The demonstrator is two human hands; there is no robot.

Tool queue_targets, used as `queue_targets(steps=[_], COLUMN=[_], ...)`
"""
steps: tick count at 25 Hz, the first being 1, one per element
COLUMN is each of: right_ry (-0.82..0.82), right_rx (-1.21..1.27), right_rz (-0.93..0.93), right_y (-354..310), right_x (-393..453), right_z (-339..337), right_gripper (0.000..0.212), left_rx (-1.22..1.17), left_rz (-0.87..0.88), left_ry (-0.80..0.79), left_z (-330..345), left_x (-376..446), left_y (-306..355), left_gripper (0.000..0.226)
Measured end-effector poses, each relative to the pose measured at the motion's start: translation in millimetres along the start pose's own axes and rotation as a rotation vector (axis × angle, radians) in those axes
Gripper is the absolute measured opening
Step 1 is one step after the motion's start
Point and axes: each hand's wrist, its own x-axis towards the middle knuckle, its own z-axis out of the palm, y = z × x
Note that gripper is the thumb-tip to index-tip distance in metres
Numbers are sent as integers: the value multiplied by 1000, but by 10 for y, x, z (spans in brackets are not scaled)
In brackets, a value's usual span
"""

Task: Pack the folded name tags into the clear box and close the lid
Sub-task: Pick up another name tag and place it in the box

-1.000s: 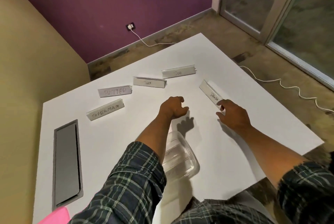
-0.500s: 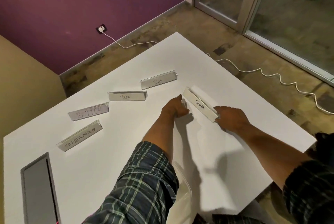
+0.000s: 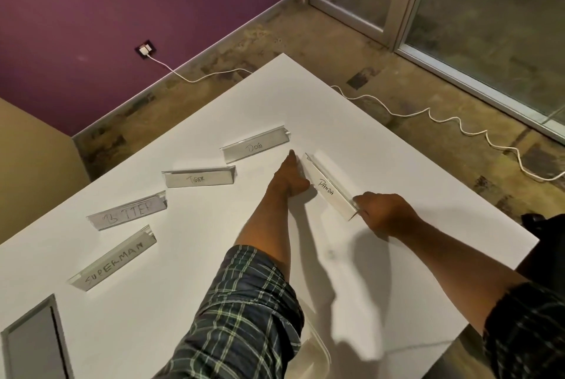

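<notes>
**Both hands now on the PANDA tag, box barely in shot**

So a second ago the left hand (image 3: 289, 178) was hovering mid-desk, curled up, and only the right hand (image 3: 383, 213) was touching the white folded paper name tag marked PANDA (image 3: 328, 187). Now the left has slid over and sits against the tag's upper-left end, while the right pinches the lower-right end. Right fingers (image 3: 359, 206) look clamped on that end. For the left, I honestly can't tell if the fingers are gripping the tag or just pressed against it, they're hidden behind the hand.

The tag has also swung a bit and sits right of centre frame, standing on the white desk (image 3: 305, 97), not lifted yet as far as I can see.

The camera has tipped up too, so the clear plastic box (image 3: 312, 357) is down at the bottom edge, mostly under the plaid sleeve (image 3: 241, 314). Only a rounded corner shows, so no idea about its lid.

The other four are untouched in an arc across the left half: DOG tag (image 3: 255, 146), TIGER tag (image 3: 198, 178), a "B TTER" tag (image 3: 128, 213), SUPERMAN tag (image 3: 113, 262).

My read: packing hasn't really started. This looks like the first pick, maybe flattening the tag before it goes in the box.
</notes>
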Motion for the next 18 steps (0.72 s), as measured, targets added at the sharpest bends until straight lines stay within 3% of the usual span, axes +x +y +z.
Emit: queue_targets(steps=[4, 7, 13, 16, 18], right_ry=[163, 186, 15, 21, -1], right_rx=[-17, 113, 365, 480, 499], right_rz=[-103, -83, 81, 88, 31], right_y=[0, -48, -261, -420, -541], right_x=[-50, -34, -5, -37, -87], right_z=[59, 12, -290, -518, -668], right_gripper=[26, 24, 37, 38, 37], left_rx=[-56, -179, -96, -117, -136], left_rz=[2, -16, -104, -186, -193], left_ry=[-114, -89, 144, 145, 103], left_z=[41, 19, -209, -378, -474], left_x=[76, 62, -304, -630, -955], left_y=[19, 24, -216, -456, -622], left_gripper=[111, 107, 50, 40, 14])
